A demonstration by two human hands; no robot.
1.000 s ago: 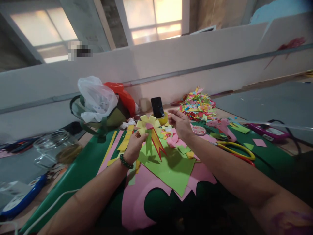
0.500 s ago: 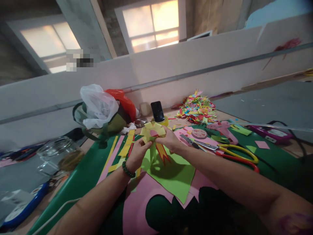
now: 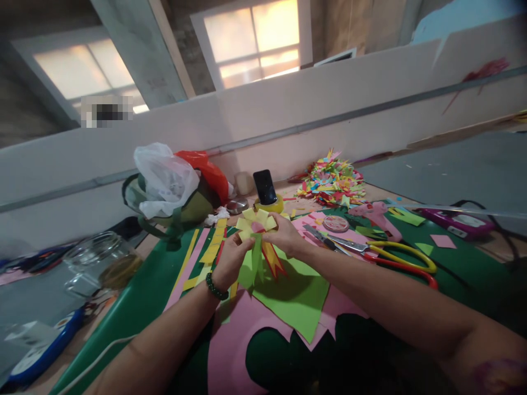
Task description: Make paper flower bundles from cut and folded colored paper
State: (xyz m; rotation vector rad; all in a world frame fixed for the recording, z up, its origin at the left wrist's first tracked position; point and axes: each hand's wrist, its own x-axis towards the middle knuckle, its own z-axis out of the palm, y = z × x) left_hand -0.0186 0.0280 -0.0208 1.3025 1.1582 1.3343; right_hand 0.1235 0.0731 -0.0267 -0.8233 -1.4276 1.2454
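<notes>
A paper rosette (image 3: 257, 223) of yellow loops with a pink centre hangs green, red and yellow ribbon tails. My left hand (image 3: 231, 260) pinches it from below and left. My right hand (image 3: 284, 235) closes on its right side, fingers pressed against the loops. Both hands hold it above sheets of green paper (image 3: 296, 291) and pink paper (image 3: 234, 340) lying on a dark green mat (image 3: 140, 285).
Scissors with yellow and red handles (image 3: 391, 255) and a pink glue gun (image 3: 376, 215) lie to the right. A black phone (image 3: 264, 186) stands behind, beside a heap of coloured paper scraps (image 3: 331, 181). A glass jar (image 3: 96, 260) and plastic bags (image 3: 164, 175) sit at left.
My right hand came in from the right and took hold of the rosette, which my left hand kept holding. The rosette has tilted a little and its tails now hang lower.
</notes>
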